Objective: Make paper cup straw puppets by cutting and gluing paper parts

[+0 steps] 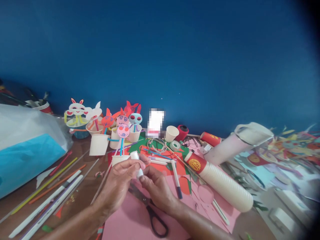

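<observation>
Between my hands is a small white cylinder (134, 155), like a short tube or glue stick, held tilted above the pink paper (120, 220). My left hand (126, 170) wraps its middle, hiding part of it. The fingers of my right hand (156, 183) pinch its lower end. Black-handled scissors (158, 222) lie on the paper just below my hands, blades partly covered by my right hand. A white marker with a dark cap (177, 180) rests to the right of my hands. Close behind my left hand stands a paper cup (120, 160) with a pink paper face (123, 130) on a straw.
More paper cups (98, 145) with animal faces stand at the back left. Straws (45, 185) and white markers (52, 206) lie on the left. A stack of paper cups (225, 183) and a pitcher (227, 143) occupy the right. A blue-and-white bag (30, 150) sits far left.
</observation>
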Demonstrator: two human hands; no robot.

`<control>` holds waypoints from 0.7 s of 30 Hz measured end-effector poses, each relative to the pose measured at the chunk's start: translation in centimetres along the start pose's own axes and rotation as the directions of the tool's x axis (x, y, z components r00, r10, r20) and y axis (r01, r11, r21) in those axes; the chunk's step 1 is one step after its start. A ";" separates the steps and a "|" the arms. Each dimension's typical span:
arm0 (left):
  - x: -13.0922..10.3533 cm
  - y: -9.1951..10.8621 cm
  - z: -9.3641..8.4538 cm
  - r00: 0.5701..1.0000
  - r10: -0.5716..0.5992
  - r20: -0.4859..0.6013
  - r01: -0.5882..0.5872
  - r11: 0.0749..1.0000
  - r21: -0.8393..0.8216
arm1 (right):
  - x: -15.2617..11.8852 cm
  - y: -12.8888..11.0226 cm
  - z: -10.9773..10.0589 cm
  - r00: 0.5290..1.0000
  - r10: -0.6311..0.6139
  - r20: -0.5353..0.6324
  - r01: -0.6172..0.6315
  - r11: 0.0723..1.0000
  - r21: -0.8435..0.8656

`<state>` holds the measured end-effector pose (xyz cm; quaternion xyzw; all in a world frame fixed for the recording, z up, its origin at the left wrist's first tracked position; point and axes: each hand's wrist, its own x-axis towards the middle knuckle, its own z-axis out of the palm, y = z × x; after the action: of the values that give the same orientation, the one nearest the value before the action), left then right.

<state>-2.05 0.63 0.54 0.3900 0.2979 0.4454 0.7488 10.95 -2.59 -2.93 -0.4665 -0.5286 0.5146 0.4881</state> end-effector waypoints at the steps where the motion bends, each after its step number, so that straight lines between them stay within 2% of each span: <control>1: 0.0 0.0 0.1 1.000 -0.008 -0.004 0.008 1.000 -0.005 | -0.1 -0.1 0.1 0.999 -0.025 -0.047 0.020 0.995 -0.097; 4: 0.0 0.1 0.2 0.999 -0.033 0.012 0.033 0.999 -0.021 | -0.3 -0.8 -0.1 0.991 -0.085 -0.101 0.046 0.940 -0.338; 6: 0.1 0.1 0.2 1.000 -0.015 0.002 0.015 1.000 -0.014 | 0.0 -1.6 -1.1 0.995 -0.098 -0.025 0.080 0.915 -0.396; 8: 0.1 0.0 0.1 1.000 0.013 -0.002 -0.012 1.000 0.018 | 0.5 -2.7 -3.0 0.987 -0.099 0.127 0.142 0.906 -0.399; 10: 0.1 -0.2 0.1 1.000 0.010 0.005 -0.011 0.996 0.094 | 0.9 -3.8 -5.4 0.991 -0.114 0.073 0.135 0.868 -0.479; 12: 0.0 -0.7 0.1 1.000 -0.020 0.018 0.016 0.979 0.202 | 1.0 -4.3 -7.8 0.994 -0.114 -0.001 0.087 0.766 -0.637; 14: -0.1 -1.2 0.2 0.998 -0.054 0.040 0.039 0.953 0.300 | 0.7 -4.1 -9.3 0.996 -0.046 0.080 0.091 0.628 -0.773; 17: -0.1 -2.1 0.4 0.992 -0.102 0.076 0.060 0.902 0.427 | -0.2 -2.5 -9.8 0.987 -0.028 0.158 0.154 0.455 -0.877; 19: -0.2 -2.4 0.4 0.986 -0.135 0.101 0.066 0.859 0.508 | -0.6 -1.2 -9.4 0.989 -0.044 0.142 0.147 0.419 -0.896; 21: -0.2 -2.6 0.4 0.979 -0.145 0.144 0.036 0.816 0.577 | -0.6 -0.6 -9.0 0.992 -0.069 0.107 0.126 0.430 -0.894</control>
<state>-0.68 -0.49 -1.43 0.6205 0.3665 0.2619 0.6419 19.94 -2.43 -2.43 -0.6090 -0.7599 0.1388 0.1803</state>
